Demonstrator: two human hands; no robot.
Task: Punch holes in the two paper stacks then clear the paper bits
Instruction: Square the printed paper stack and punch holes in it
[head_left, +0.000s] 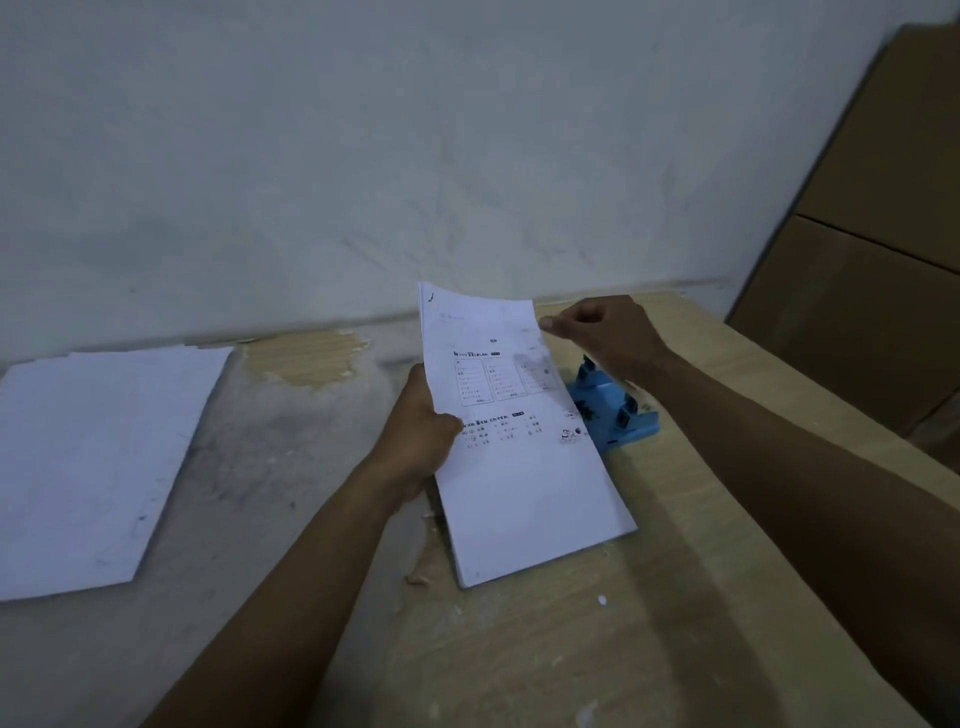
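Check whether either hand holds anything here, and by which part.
The left hand grips the printed paper stack by its left long edge; the right hand pinches its top right corner.

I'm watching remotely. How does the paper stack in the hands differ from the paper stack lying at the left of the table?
The white printed paper stack held in the hands is tilted, with its far end raised; the plain white paper stack at the left lies flat on the wooden table. The held stack shows printed text and tables; the left one looks blank. The left hand and right hand grip the held stack, beside the blue hole punch; the left stack is untouched. Both are white sheets.
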